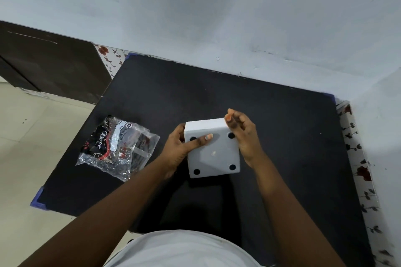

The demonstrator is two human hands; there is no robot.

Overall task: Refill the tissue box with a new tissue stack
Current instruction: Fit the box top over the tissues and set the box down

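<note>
A white square tissue box [213, 154] is upside down near the middle of the black table, its underside with black round feet facing me. My left hand [180, 147] grips its left side, thumb across the underside. My right hand [245, 136] lies against the box's right side, fingers curled at the far corner. A clear plastic pack [118, 147] with a black, red and white printed tissue stack inside lies on the table to the left of the box.
The black table [271, 119] stands against a pale wall at the back and right. A floral-patterned strip [358, 169] runs along its right edge. A dark cabinet [47, 65] and beige floor tiles [32, 136] are to the left.
</note>
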